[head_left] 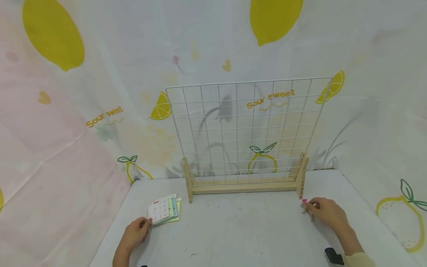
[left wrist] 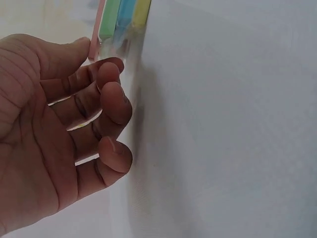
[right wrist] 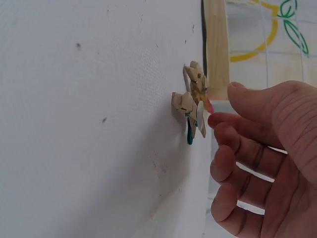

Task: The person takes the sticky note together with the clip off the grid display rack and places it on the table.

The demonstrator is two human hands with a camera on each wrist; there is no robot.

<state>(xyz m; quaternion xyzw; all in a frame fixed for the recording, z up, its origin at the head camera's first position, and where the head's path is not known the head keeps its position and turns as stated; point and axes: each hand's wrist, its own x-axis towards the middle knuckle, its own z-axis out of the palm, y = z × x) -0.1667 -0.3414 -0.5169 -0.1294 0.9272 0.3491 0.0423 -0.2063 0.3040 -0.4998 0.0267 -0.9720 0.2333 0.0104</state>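
Note:
A small fanned stack of paper pads [head_left: 161, 210], white with printed pictures on top and green, blue and yellow below, lies at the table's left. The left hand [head_left: 135, 231] is at its near-left corner. In the left wrist view its thumb reaches a pink edge [left wrist: 97, 34], with the other fingers loosely bent beside it. At the right, the right hand [head_left: 328, 213] has its thumb and index fingertips close to small wooden clothespins [right wrist: 190, 101] with coloured decorations, one pink [head_left: 304, 200]. A gap shows between that thumb and index finger.
A white wire grid panel [head_left: 237, 129] stands upright in a wooden base [head_left: 247, 188] at the table's back. Behind it hangs a lemon-printed cloth [head_left: 133, 44]. A black object [head_left: 333, 256] is beside the right wrist. Small dark specks dot the white tabletop [head_left: 233, 237].

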